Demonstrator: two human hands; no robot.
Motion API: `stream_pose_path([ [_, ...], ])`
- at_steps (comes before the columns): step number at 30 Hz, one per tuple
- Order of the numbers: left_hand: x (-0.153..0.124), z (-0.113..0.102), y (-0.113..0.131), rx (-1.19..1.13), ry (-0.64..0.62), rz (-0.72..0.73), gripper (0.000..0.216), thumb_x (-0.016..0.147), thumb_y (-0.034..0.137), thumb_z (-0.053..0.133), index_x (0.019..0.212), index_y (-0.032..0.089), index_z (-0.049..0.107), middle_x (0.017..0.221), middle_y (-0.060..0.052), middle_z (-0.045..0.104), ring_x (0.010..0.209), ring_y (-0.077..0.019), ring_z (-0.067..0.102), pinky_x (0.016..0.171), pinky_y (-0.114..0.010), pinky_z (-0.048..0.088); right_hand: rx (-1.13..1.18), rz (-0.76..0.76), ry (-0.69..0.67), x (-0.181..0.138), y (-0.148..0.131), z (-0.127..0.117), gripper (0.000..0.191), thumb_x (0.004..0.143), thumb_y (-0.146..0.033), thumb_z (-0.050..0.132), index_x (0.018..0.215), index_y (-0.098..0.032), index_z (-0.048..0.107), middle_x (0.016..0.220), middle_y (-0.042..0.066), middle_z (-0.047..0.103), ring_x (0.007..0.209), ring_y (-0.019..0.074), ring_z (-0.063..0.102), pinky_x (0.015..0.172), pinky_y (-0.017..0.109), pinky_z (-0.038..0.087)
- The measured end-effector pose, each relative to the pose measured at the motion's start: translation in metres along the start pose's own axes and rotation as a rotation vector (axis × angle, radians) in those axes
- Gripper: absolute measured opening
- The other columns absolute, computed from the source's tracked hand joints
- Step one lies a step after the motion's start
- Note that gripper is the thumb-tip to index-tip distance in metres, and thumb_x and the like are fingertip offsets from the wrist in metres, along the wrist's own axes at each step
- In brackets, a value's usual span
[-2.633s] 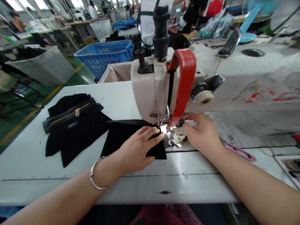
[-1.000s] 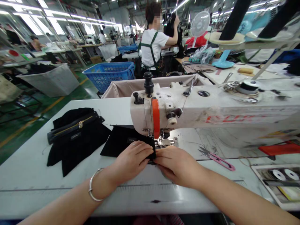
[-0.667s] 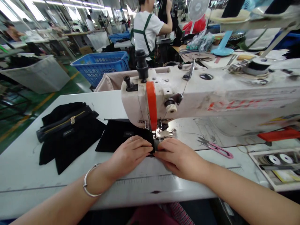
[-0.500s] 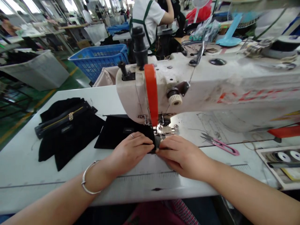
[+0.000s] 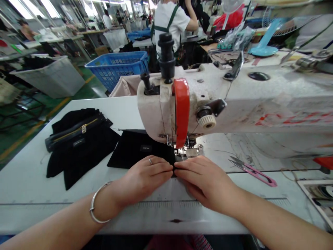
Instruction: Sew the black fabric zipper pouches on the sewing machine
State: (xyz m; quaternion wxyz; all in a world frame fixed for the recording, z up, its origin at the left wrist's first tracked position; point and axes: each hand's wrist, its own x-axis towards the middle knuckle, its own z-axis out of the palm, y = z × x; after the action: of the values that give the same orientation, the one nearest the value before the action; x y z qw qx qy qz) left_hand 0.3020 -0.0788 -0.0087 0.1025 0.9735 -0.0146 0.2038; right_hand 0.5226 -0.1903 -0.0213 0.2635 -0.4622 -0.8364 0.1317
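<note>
On the white surface (image 5: 39, 194) my right hand (image 5: 205, 180) has left the presser foot (image 5: 188, 151) to join my left hand (image 5: 145, 175), both now pinching the black fabric (image 5: 135, 149) steady before it

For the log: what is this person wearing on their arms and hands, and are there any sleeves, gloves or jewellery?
No sleeves or gloves show. The left arm and right arm are bare as far as the picture reaches. A thin silver bangle circles the left wrist, and the left hand has a slim silver ring on one finger. The right hand shows no jewellery.
</note>
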Motion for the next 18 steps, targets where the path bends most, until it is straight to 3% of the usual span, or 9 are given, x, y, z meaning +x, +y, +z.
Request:
stream_pose_path([
  [7, 0.001, 0.004, -0.017, 0.071, -0.003, -0.028, 0.023, 0.100, 0.013, 0.042, 0.109, 0.012, 0.063, 0.107, -0.006, 0.073, 0.102, -0.0165, 0.067, 0.096, -0.032, 0.055, -0.058, 0.048, 0.015, 0.006, 0.004, 0.004, 0.039, 0.089, -0.013, 0.050, 0.127, -0.020, 0.057, 0.128, 0.008, 0.062, 0.111, 0.0250, 0.058, 0.089, 0.044, 0.046],
  [18, 0.010, 0.009, -0.050, 0.049, 0.056, -0.134, 0.024, 0.098, 0.011, 0.047, 0.102, 0.019, 0.070, 0.104, -0.002, 0.074, 0.102, -0.0142, 0.068, 0.096, -0.028, 0.053, -0.167, 0.157, 0.043, 0.018, 0.007, 0.014, 0.035, 0.092, -0.017, 0.048, 0.125, -0.017, 0.061, 0.121, 0.013, 0.062, 0.114, 0.0300, 0.054, 0.095, 0.052, 0.047],
])
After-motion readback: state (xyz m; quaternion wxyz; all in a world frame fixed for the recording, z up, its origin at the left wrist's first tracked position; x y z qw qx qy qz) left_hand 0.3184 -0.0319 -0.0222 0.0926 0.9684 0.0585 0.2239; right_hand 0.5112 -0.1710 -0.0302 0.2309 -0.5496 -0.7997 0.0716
